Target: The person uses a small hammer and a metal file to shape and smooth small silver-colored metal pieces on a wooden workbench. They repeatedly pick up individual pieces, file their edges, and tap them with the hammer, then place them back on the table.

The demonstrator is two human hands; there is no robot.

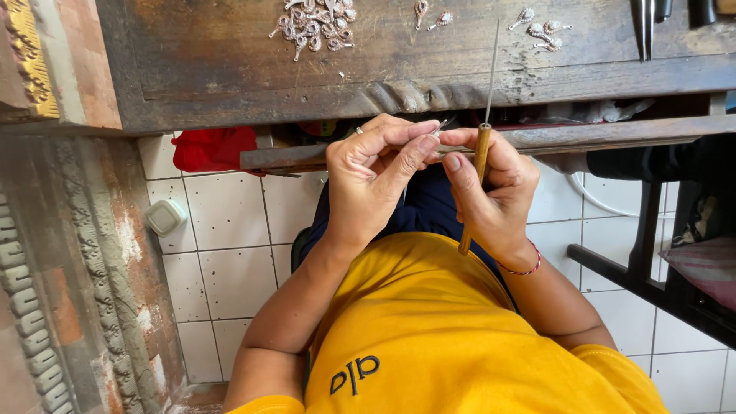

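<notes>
Left hand pinched a tiny silver piece, right hand gripped one wooden-handled needle tool. Nothing blocked them; three clusters of silver pendants sat on the worktop.

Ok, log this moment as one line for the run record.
left hand: pinching small silver piece | right hand: gripping wooden-handled needle file, tip up | workbench: silver pieces piled

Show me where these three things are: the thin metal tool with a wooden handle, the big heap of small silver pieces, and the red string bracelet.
thin metal tool with a wooden handle (481, 157), head view, on the handle
big heap of small silver pieces (313, 24), head view, heap centre
red string bracelet (529, 268), head view, on the wrist strand
</notes>
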